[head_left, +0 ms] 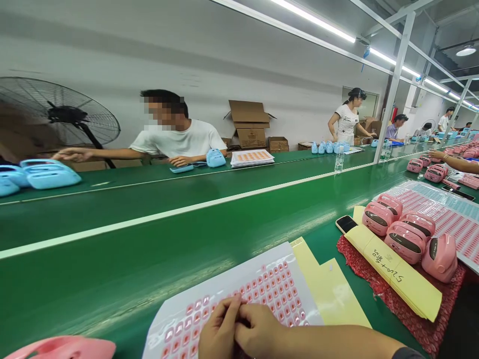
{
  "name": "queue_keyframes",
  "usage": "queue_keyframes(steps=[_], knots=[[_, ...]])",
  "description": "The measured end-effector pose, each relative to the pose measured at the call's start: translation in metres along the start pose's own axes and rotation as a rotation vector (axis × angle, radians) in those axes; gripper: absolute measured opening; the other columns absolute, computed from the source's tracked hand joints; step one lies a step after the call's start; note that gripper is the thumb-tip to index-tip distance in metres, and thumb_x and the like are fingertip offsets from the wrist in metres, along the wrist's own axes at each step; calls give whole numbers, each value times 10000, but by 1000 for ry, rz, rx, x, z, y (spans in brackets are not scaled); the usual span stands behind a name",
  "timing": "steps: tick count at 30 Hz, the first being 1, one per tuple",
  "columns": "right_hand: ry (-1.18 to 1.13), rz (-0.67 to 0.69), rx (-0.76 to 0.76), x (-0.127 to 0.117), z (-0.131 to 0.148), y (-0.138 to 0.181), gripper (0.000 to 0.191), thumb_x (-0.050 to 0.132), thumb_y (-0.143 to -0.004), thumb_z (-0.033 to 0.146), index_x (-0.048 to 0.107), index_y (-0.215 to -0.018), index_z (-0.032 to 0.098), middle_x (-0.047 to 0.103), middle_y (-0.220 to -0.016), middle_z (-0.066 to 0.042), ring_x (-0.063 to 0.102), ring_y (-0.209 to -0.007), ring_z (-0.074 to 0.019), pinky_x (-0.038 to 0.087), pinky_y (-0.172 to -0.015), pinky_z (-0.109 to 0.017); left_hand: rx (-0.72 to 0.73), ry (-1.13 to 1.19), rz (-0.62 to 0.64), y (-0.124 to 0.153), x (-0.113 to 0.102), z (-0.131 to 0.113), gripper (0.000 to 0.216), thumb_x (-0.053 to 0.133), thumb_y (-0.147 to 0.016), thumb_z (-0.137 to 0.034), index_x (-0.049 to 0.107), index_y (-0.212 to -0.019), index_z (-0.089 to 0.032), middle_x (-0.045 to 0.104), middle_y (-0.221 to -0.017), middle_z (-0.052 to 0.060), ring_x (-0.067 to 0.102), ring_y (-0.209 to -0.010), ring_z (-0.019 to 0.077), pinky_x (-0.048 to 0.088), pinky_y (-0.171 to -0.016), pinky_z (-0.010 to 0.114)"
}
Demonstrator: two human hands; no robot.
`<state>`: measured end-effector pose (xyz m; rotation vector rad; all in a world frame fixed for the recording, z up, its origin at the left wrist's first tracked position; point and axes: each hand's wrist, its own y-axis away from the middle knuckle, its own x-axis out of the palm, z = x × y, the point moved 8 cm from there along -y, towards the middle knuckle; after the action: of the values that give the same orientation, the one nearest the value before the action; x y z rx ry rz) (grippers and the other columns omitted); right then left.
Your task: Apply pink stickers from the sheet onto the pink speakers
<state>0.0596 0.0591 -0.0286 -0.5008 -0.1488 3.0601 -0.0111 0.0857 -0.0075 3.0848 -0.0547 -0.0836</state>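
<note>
A white sheet of small pink stickers (262,284) lies on the green bench in front of me. My left hand (219,331) and my right hand (258,329) meet at its near edge, fingertips pinched together on the sheet at one sticker. Whether a sticker is lifted I cannot tell. A pink plastic casing (62,347) lies at the bottom left, near my left hand. Yellow paper sheets (329,294) lie under the sticker sheet on its right side.
Several pink casings (406,229) sit on red padding (377,284) at the right, beside a phone (346,223) and a yellow strip (396,271). A green conveyor belt (149,199) runs across. A person opposite handles blue casings (48,173). A fan (56,114) stands at the left.
</note>
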Motion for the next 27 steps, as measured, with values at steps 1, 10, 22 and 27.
queue_keyframes(steps=[1, 10, 22, 27], knots=[[-3, 0, 0, 0, 0, 0, 281, 416, -756, 120, 636, -928, 151, 630, -790, -25, 572, -730, -152, 456, -657, -228, -6, 3, -2, 1, 0, -1, 462, 658, -339, -608, 521, -479, -190, 533, -497, 5, 512, -542, 185, 454, -545, 287], [-15, -2, -5, 0, 2, 1, 279, 420, -752, 104, 636, -923, 147, 629, -792, -27, 578, -745, -156, 460, -673, -233, -18, 9, -5, 2, 0, -4, 500, 679, -291, -630, 543, -466, -183, 538, -505, 7, 509, -556, 178, 450, -561, 274], [-13, -10, 1, 0, -1, 0, 284, 420, -753, 121, 638, -933, 148, 633, -791, -32, 576, -726, -159, 462, -660, -238, -28, 36, -24, 1, -1, -2, 567, 680, -233, -688, 563, -452, -179, 552, -489, 6, 497, -542, 166, 440, -527, 250], [-14, -18, -4, 0, -1, -1, 287, 419, -742, 117, 649, -912, 150, 623, -748, -28, 567, -695, -157, 456, -629, -230, -22, 21, 2, 4, 2, -8, 579, 666, -232, -713, 557, -431, -180, 549, -471, 11, 507, -519, 175, 458, -521, 268]])
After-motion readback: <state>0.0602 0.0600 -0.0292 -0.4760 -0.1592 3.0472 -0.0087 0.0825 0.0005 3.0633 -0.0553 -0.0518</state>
